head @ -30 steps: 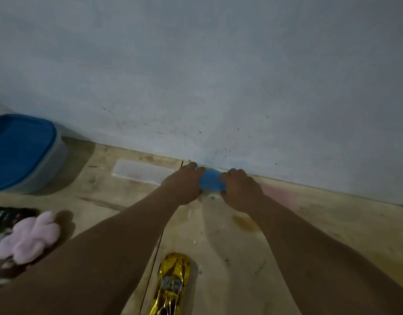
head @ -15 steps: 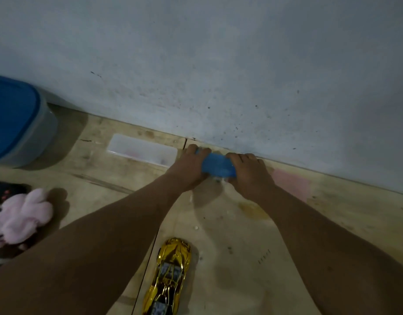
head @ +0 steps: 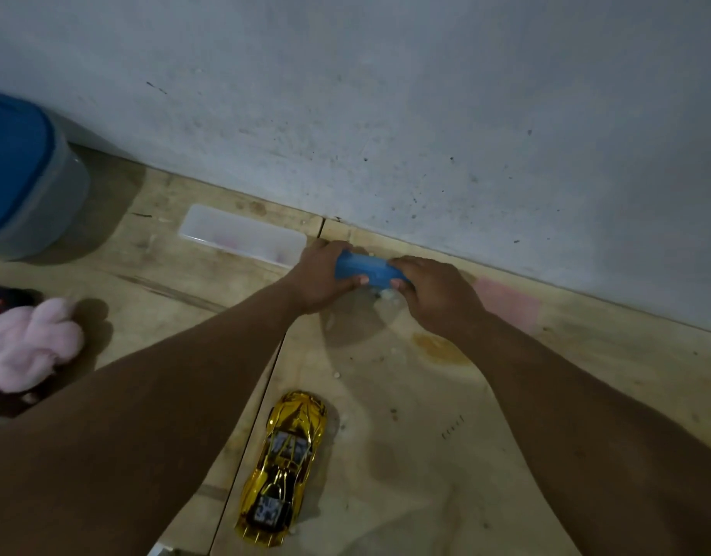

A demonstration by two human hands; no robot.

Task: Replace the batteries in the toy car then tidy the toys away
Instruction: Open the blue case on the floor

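Note:
A small blue toy car point(head: 368, 269) is held just above the wooden floor near the wall. My left hand point(head: 322, 274) grips its left end and my right hand point(head: 434, 292) grips its right end; most of it is hidden by my fingers. A shiny gold toy car point(head: 283, 467) lies on the floor between my forearms, nose pointing away from me. No batteries are visible.
A clear flat plastic lid or tray point(head: 241, 234) lies by the wall left of my hands. A tub with a blue lid point(head: 21, 174) stands at far left. A pink plush toy point(head: 29, 343) lies at the left edge. The grey wall point(head: 426, 114) closes the far side.
The view has tilted down, so the gold car shows more fully. Both hands have stayed on the blue car, lifting it slightly off the floor and toward me.

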